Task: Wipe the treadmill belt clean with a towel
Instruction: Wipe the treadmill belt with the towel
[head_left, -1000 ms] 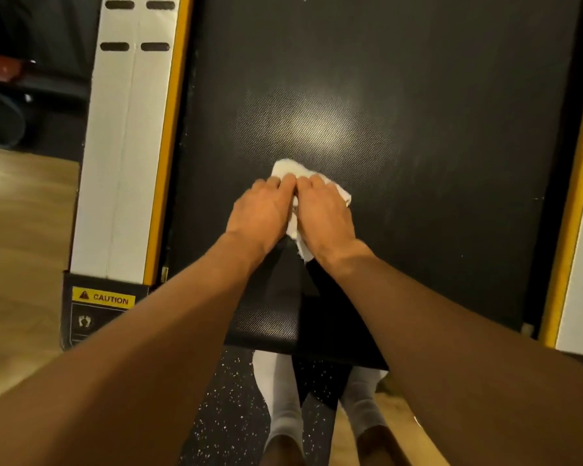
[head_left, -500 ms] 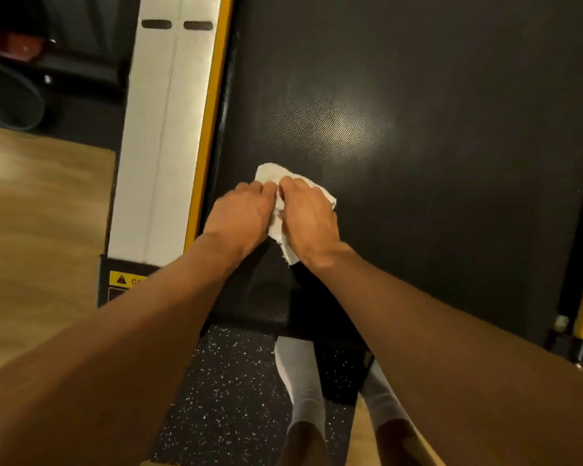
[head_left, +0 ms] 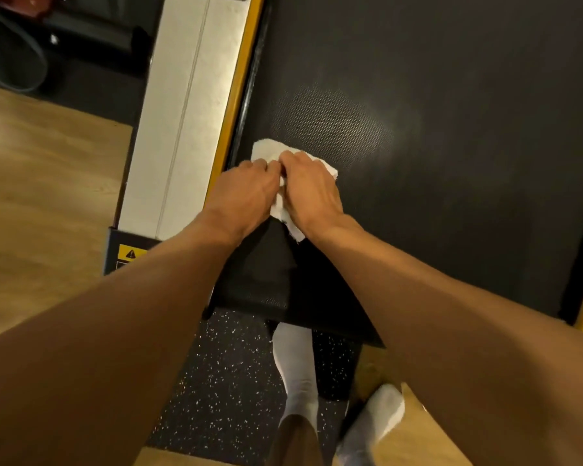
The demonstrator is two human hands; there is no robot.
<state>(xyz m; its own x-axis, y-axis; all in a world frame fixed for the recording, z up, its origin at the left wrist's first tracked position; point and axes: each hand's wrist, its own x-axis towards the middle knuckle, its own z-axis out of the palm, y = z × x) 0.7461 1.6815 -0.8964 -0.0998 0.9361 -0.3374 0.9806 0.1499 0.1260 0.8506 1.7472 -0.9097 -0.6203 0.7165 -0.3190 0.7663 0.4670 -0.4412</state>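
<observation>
Towel (head_left: 262, 150) lies bunched on the belt (head_left: 451, 169) close to its left edge, beside the yellow-trimmed rail (head_left: 182, 112). Left hand (head_left: 246, 193) and right hand (head_left: 312, 193) sit side by side on it, fingers curled into its folds, likely to bear down hard while scrubbing.

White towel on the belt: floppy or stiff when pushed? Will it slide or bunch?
Probably floppy: the towel lies crumpled, its edges uneven around the left hand and right hand gripping it. Likely light: it looks like thin cloth. It may drag and bunch rather than glide, since the belt looks dot-textured.
</observation>
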